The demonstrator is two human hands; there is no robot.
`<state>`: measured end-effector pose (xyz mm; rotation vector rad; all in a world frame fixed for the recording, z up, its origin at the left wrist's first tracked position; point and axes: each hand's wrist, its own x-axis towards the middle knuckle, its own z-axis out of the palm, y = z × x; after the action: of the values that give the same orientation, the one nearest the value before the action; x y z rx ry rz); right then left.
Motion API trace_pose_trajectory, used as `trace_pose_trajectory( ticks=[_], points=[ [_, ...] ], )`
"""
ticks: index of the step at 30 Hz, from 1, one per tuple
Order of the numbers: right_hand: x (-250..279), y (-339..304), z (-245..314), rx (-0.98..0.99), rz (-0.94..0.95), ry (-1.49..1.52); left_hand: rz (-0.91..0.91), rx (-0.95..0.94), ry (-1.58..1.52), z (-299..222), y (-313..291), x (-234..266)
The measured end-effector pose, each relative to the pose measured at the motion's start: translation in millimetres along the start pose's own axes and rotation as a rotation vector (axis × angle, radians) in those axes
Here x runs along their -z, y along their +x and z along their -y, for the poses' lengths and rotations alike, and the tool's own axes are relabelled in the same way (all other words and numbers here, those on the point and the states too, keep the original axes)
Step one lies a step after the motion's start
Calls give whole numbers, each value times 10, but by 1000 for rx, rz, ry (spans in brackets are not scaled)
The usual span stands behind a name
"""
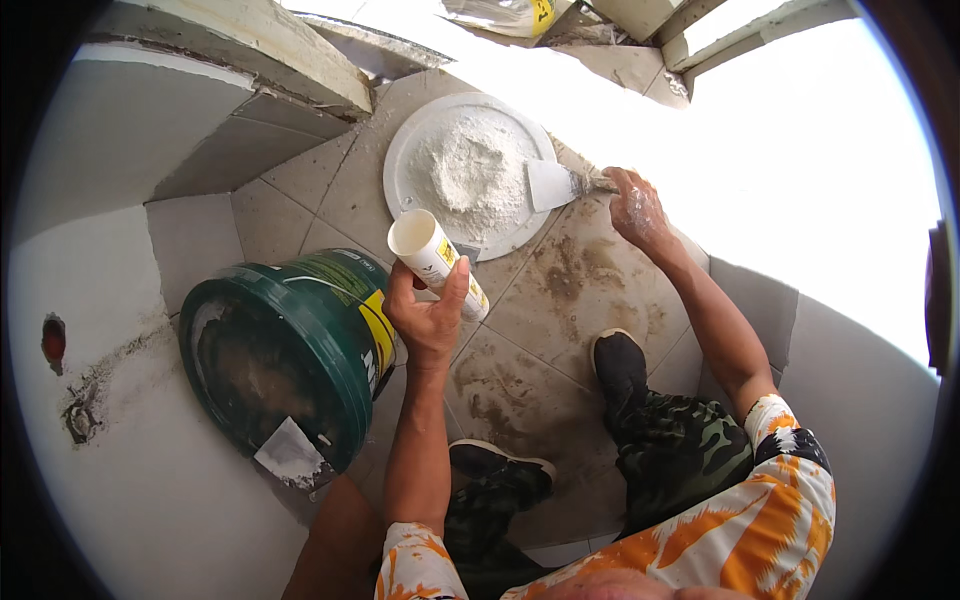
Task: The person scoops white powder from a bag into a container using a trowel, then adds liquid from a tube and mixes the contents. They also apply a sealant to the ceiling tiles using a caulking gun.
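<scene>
Orange-patterned shirt is showing nearest; left hand is pinching a tilted tube, right hand's grip clasping a scraper beside powder on a round lid, seemingly scooping; next is likely requiring level lifting.

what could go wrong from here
The scraper in the right hand overlaps the white disc's rim, so powder might get flicked onto the tiles. The tube in the left hand is open-mouthed; anything inside could spill. The white-smeared blade at the green bucket's edge might slip if bumped.
</scene>
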<state>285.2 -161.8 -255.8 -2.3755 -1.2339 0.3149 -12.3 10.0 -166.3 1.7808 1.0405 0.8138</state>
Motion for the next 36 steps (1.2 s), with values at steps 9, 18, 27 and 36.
trace_pose_trajectory(
  ticks=[9,18,27,36],
  points=[
    [3,185,-143,-72,410,-172,165,36,91,317,195,-89],
    [-200,225,-274,42,361,-46,168,-57,148,248,228,-64],
    [25,209,-211,-143,473,103,86,-68,104,23,140,72],
    [72,334,-199,-216,417,195,287,53,257,119,248,-41]
  ],
)
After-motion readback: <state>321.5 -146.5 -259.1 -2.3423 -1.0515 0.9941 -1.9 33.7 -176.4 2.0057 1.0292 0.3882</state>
